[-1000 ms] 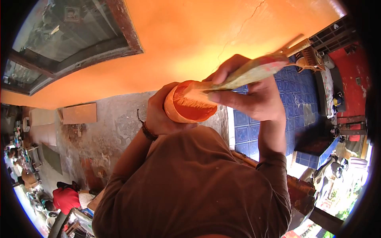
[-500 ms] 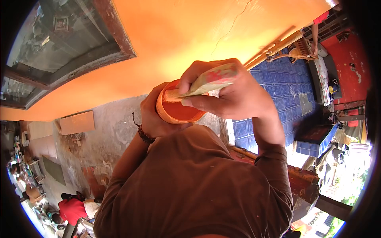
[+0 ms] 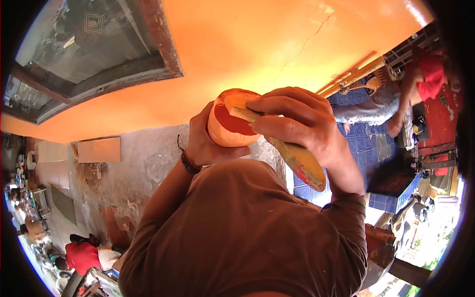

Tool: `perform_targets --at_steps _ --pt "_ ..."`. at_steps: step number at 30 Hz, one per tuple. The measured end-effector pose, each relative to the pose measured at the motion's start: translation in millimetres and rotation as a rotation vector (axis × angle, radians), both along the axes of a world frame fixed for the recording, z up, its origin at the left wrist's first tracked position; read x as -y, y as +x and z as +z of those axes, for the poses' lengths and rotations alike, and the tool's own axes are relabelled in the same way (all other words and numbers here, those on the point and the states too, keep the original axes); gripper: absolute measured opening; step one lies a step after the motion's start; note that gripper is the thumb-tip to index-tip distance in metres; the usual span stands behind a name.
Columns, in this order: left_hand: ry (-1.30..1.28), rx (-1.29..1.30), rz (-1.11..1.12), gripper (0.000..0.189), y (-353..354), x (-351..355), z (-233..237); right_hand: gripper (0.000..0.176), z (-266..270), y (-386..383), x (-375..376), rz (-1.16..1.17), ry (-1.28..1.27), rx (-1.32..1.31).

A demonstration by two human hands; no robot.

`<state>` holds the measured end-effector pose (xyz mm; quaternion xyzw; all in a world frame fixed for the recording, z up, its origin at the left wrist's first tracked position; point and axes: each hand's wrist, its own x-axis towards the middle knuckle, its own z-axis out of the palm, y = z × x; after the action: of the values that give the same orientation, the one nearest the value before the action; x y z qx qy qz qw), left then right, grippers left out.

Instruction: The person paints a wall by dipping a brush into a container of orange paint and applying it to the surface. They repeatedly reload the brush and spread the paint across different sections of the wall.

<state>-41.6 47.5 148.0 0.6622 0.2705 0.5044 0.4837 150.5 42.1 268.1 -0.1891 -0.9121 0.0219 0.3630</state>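
Observation:
My left hand [image 3: 205, 141] is wrapped round the side of a small round tub of orange paint [image 3: 225, 133], tilted so its opening and the darker orange inside show. Between the thumb and fingers of my right hand [image 3: 302, 116] is a paintbrush [image 3: 299, 166], its worn wooden handle streaked with yellow-green and red and pointing down to the right. The brush's head end reaches into the mouth of the tub at its rim; its tip is partly hidden by my fingers. A dark beaded bracelet [image 3: 188, 162] circles my left wrist.
An orange wall [image 3: 237, 44] with a crack stands in front, with a brown-framed window [image 3: 99, 44] at left. A person in red [image 3: 430, 76] is on the blue tiled floor [image 3: 354, 99] at right. Clutter and a red cloth item [image 3: 81, 256] lie at lower left.
My right hand has turned the brush, so its handle swings from up-right to down-right. The tub has shifted slightly and tilted. A person in red has come into view at right.

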Motion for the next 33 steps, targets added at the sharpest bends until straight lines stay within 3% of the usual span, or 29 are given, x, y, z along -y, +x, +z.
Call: perform_targets --at_steps 6,9,12,14,17,22,26,28,30,32,33 --pt "-0.015 0.029 0.058 0.084 -12.1 -1.9 -1.4 0.028 -7.0 -8.2 -7.7 -0.001 0.075 0.001" --pt "0.013 -0.010 0.093 0.084 -20.7 -0.9 -4.5 0.018 -6.1 -2.4 -16.5 0.113 -0.282 -0.146" --pt "0.032 -0.008 0.117 0.085 -25.0 1.9 -5.0 0.024 2.5 -9.5 -18.4 0.011 -0.759 -0.368" --pt "0.050 -0.015 0.135 0.086 -27.0 2.9 -7.1 0.025 1.4 -12.2 -28.3 0.066 -0.848 -0.330" --pt "0.017 -0.002 0.128 0.087 -30.9 3.7 -14.2 0.025 1.5 -20.3 -35.0 0.140 -1.227 -0.389" --pt "0.011 -0.038 0.147 0.087 -38.5 4.8 -17.4 0.026 -23.6 -22.3 -47.8 0.161 -1.243 -0.481" --pt "-0.054 -0.076 0.129 0.086 -38.7 3.9 -19.7 0.022 -52.6 -5.5 -54.8 0.193 -1.263 -0.831" --pt "-0.027 -0.136 0.120 0.084 -35.2 0.4 -24.2 0.023 -68.4 -3.7 -51.6 -0.007 -1.314 -1.293" --pt "-0.032 -0.150 0.088 0.082 -29.0 -1.5 -28.4 0.020 -84.7 9.5 -50.6 0.008 -1.328 -1.421" --pt "0.078 -0.320 0.137 0.077 -23.0 -3.6 -39.8 0.019 -95.3 26.2 -47.8 -0.009 -1.365 -1.703" --pt "-0.064 -0.301 0.081 0.069 -21.0 -1.8 -44.3 0.020 -107.0 42.9 -48.5 0.037 -1.329 -1.752"
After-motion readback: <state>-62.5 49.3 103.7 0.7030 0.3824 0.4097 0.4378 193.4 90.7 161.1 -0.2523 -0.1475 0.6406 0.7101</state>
